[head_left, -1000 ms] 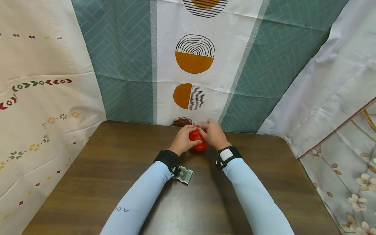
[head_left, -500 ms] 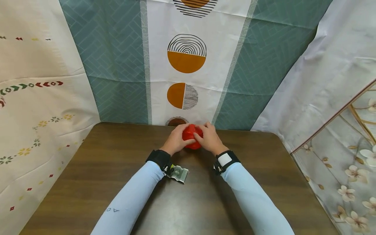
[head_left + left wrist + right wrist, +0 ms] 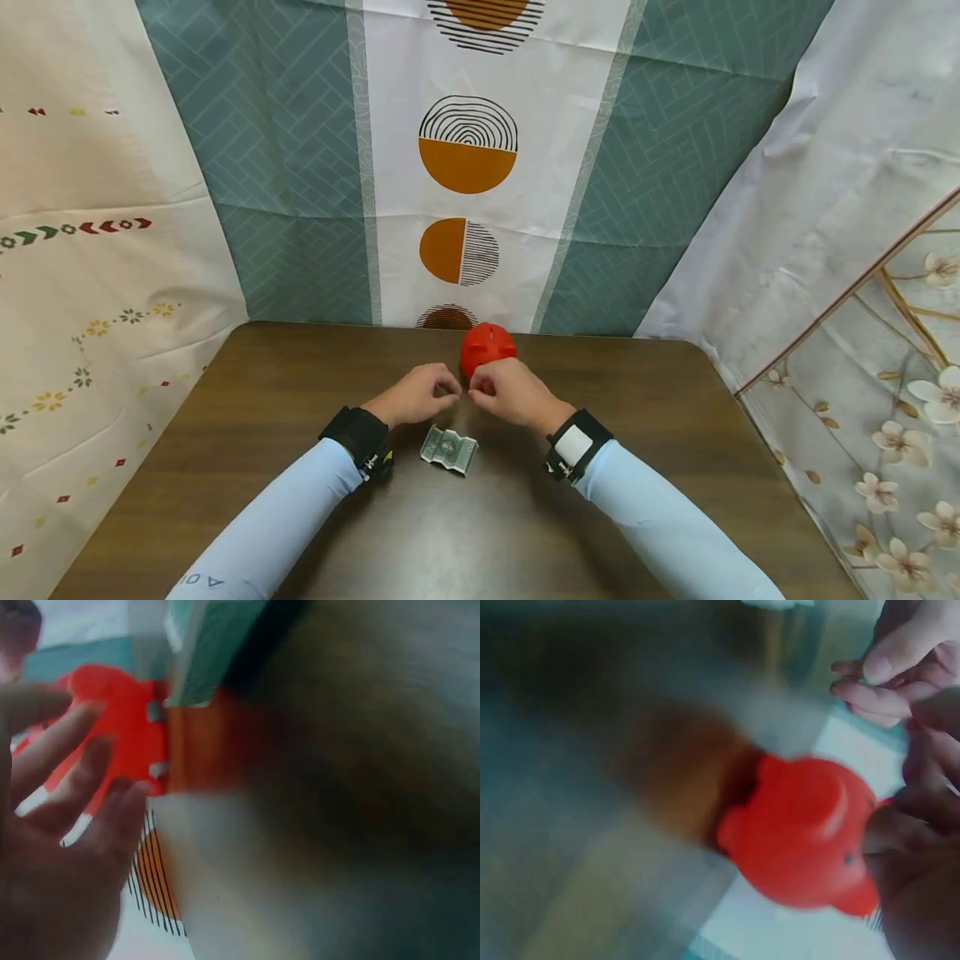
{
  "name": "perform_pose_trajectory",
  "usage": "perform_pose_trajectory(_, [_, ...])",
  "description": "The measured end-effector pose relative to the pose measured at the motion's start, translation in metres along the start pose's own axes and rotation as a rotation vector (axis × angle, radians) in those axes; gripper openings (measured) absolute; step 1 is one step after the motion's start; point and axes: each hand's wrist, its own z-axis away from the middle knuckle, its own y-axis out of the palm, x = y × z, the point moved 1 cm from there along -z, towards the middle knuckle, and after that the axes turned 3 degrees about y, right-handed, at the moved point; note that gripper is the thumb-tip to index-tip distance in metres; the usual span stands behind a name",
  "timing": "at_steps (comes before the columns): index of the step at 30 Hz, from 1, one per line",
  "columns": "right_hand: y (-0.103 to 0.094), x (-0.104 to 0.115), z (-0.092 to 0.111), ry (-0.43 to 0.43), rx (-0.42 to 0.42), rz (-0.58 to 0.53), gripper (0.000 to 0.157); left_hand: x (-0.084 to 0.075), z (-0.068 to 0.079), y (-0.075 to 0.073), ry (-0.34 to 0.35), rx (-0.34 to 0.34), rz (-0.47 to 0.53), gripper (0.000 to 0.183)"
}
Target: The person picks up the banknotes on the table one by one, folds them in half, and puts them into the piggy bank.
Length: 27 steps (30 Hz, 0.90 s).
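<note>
A round red piggy bank (image 3: 487,343) with a slot on top stands near the table's back edge. In the right wrist view, the red piggy bank (image 3: 802,832) shows a snout and small dark eyes. My right hand (image 3: 517,393) is just in front of it, fingers loosely bent, with nothing visible in them. My left hand (image 3: 415,394) is to the left, apart from the bank, also loosely bent and holding nothing. Nearer to me lies a creased green banknote (image 3: 449,451). In the left wrist view, its blurred green edge (image 3: 214,652) looms close to the camera.
The brown wooden table (image 3: 225,467) has its back edge against a green and white patterned cloth (image 3: 300,167). Cream embroidered fabric (image 3: 82,292) hangs at the left, and a floral white cloth (image 3: 847,392) at the right.
Both hands have let go of the piggy bank and drawn back towards me, the left one also moving left. The piggy bank stays standing; the whole banknote has come into sight.
</note>
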Motion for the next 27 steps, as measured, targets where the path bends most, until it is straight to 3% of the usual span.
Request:
perform_pose_trajectory(4, [0.020, 0.008, 0.008, 0.004, 0.231, -0.028, 0.021, -0.007, 0.015, 0.004, 0.024, 0.256, -0.023, 0.028])
perform_pose_trajectory(7, [0.033, 0.012, 0.012, 0.043, 0.298, 0.005, 0.038, -0.009, 0.023, 0.004, 0.004, 0.328, -0.047, 0.044])
perform_pose_trajectory(14, [0.051, 0.017, 0.019, 0.123, 0.310, 0.041, 0.047, -0.012, 0.031, 0.005, -0.042, 0.299, -0.102, 0.038])
perform_pose_trajectory(20, [0.057, 0.018, 0.019, 0.140, 0.288, 0.021, 0.036, -0.012, 0.033, 0.013, -0.042, 0.232, -0.149, 0.035])
perform_pose_trajectory(27, [0.058, 0.012, 0.025, 0.110, 0.249, -0.132, 0.026, -0.007, 0.040, 0.021, -0.044, 0.151, -0.051, 0.037])
